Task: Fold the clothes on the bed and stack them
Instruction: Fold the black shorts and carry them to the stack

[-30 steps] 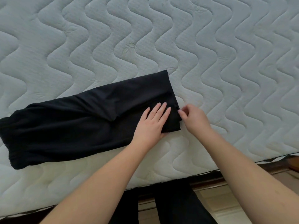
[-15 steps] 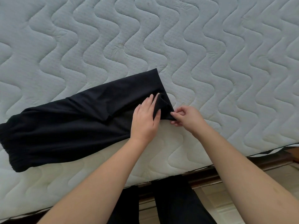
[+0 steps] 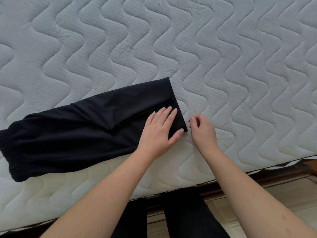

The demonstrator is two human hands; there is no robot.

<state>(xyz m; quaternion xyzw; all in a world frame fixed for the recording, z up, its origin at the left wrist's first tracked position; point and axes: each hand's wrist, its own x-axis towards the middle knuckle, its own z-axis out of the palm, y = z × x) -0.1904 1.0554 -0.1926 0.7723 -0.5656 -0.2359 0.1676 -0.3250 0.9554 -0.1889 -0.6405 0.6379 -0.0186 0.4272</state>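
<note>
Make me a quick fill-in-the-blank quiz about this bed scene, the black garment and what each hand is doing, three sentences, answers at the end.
1. The left hand lies flat on the ____ garment.
2. The garment lies on a quilted white ____.
3. The right hand, fingers loosely curled, is just off the garment's ____ end.

Answers: black; mattress; right
</note>
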